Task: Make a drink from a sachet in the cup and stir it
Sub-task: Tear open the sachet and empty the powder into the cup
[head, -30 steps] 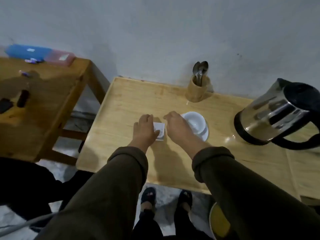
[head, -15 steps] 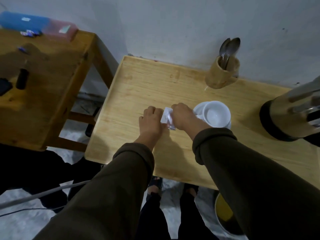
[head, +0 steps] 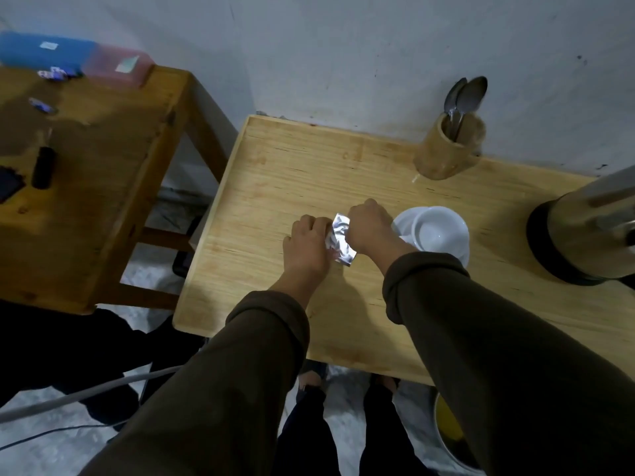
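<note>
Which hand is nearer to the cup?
Right. The right hand is just left of the cup, almost touching the saucer; the left hand lies farther left, beyond the sachet both hold.

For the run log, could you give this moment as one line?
step: opening sachet | left hand: holds | right hand: holds | cup: empty
</note>
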`<state>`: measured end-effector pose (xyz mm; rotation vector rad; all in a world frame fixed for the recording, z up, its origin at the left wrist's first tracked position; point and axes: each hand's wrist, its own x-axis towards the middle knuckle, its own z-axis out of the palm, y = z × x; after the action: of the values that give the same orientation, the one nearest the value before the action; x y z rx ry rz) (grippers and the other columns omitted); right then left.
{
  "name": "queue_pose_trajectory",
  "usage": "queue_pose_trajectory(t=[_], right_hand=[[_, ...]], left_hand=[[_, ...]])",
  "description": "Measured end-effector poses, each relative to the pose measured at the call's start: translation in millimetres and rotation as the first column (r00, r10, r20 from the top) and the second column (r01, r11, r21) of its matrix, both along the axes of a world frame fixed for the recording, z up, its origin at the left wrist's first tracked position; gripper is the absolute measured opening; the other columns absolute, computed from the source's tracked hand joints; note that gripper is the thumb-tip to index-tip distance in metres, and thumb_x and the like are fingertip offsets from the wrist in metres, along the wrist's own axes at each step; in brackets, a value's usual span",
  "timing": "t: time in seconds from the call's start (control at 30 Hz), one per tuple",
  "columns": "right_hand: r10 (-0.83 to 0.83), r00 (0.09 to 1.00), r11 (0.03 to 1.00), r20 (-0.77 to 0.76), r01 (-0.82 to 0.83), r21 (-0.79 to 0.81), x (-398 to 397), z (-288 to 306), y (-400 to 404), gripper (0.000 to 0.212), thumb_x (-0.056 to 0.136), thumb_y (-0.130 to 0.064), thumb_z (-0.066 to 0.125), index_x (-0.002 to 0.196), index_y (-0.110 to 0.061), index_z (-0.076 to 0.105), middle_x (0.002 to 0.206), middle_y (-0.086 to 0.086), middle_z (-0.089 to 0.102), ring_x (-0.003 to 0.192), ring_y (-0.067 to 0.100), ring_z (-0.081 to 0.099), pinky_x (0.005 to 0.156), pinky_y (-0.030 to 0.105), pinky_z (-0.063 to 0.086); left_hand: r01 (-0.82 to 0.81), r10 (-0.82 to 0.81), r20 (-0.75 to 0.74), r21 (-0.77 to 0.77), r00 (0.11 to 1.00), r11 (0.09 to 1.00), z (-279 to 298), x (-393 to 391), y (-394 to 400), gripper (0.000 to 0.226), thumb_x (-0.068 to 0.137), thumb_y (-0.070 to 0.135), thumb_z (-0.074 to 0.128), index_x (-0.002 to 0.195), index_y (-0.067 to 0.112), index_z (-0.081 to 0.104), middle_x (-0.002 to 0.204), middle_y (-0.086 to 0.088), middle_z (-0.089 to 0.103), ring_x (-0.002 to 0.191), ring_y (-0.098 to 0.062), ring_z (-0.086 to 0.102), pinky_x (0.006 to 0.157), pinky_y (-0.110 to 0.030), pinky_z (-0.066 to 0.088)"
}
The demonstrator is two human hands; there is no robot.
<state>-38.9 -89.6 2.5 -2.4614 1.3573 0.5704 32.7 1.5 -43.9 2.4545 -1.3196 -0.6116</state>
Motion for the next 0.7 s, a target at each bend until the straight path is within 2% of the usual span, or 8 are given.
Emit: queue_pose_trajectory(t=[0.17,0.27,0.33,0.37,0.47,0.5,0.6,0.7], right_hand=[[-0.08,0.985,0.993,0.15,0.067,0.092,-1.6,20.9,-7.3,0.025,0.091,-0.01,0.051,0.113,-0.004,0.061,0.119,0.012,0.061,0.11,0.027,0.057,0.076,0.029,0.042],[-0.14,0.936,0.989,0.323,0.116,0.093,-7.1,33.4,-8.6,0.022,0.086,-0.005,0.05,0.102,-0.001,0.065,0.099,0.016,0.063,0.09,0.03,0.056,0.063,0.026,0.036],[-0.142,0.898,0.99,0.416,0.126,0.066,-12.3,43.2,-7.2,0.019,0.084,-0.006,0.051,0.094,0.001,0.065,0.088,0.019,0.062,0.083,0.033,0.055,0.059,0.029,0.037],[-0.117,0.891,0.993,0.439,0.107,0.048,-14.8,49.2,-5.3,0.018,0.085,-0.008,0.052,0.093,0.001,0.065,0.085,0.018,0.06,0.081,0.033,0.054,0.061,0.032,0.038],[-0.011,0.886,1.0,0.463,0.018,-0.012,-23.5,66.1,-1.0,0.015,0.087,-0.014,0.054,0.093,-0.007,0.066,0.085,0.005,0.049,0.08,0.022,0.047,0.067,0.029,0.036],[0.005,0.885,1.0,0.466,0.007,-0.025,-26.9,71.2,0.4,0.015,0.087,-0.016,0.056,0.095,-0.01,0.068,0.087,0.002,0.047,0.081,0.02,0.046,0.069,0.029,0.037],[0.017,0.876,0.999,0.482,-0.001,-0.033,-36.9,86.1,7.7,0.015,0.084,-0.018,0.062,0.095,-0.014,0.071,0.092,0.004,0.053,0.088,0.021,0.054,0.071,0.028,0.041],[0.018,0.884,1.0,0.468,-0.014,-0.011,-46.2,97.9,13.5,0.017,0.081,-0.018,0.064,0.095,-0.016,0.072,0.097,0.006,0.058,0.094,0.022,0.058,0.076,0.03,0.045]], left_hand=[[-0.107,0.108,-0.107,0.009,0.988,0.994,11.3,7.9,-4.1,0.053,0.081,0.033,0.067,0.127,0.015,0.05,0.126,-0.006,0.05,0.118,-0.024,0.05,0.091,-0.034,0.047],[-0.341,0.344,-0.312,0.064,0.886,0.938,25.7,13.1,-11.2,0.043,0.089,0.035,0.058,0.119,0.004,0.052,0.12,-0.013,0.059,0.113,-0.03,0.057,0.084,-0.031,0.043],[-0.371,0.394,-0.434,0.142,0.81,0.918,40.1,15.8,-17.0,0.048,0.095,0.043,0.043,0.101,0.001,0.065,0.108,-0.017,0.067,0.108,-0.034,0.061,0.088,-0.033,0.045],[-0.369,0.396,-0.53,0.162,0.75,0.915,47.5,15.2,-19.4,0.054,0.097,0.046,0.036,0.09,0.003,0.068,0.099,-0.016,0.069,0.102,-0.034,0.064,0.088,-0.035,0.048],[-0.454,0.399,-0.849,0.222,0.345,0.863,70.3,11.6,-25.4,0.051,0.097,0.048,0.035,0.083,0.007,0.061,0.078,-0.007,0.063,0.071,-0.019,0.063,0.065,-0.027,0.054],[-0.451,0.378,-0.877,0.221,0.297,0.865,75.1,12.1,-27.2,0.046,0.097,0.045,0.039,0.085,0.007,0.061,0.078,-0.006,0.063,0.068,-0.015,0.062,0.06,-0.022,0.054],[-0.444,0.321,-0.907,0.178,0.272,0.878,92.7,9.1,-30.1,0.02,0.094,0.018,0.054,0.079,0.006,0.06,0.076,-0.008,0.062,0.047,-0.006,0.065,0.045,-0.013,0.053],[-0.427,0.279,-0.883,0.102,0.376,0.899,102.2,7.1,-36.2,0.01,0.088,0.004,0.06,0.091,0.01,0.053,0.07,-0.009,0.053,0.042,-0.008,0.059,0.049,-0.018,0.052]])
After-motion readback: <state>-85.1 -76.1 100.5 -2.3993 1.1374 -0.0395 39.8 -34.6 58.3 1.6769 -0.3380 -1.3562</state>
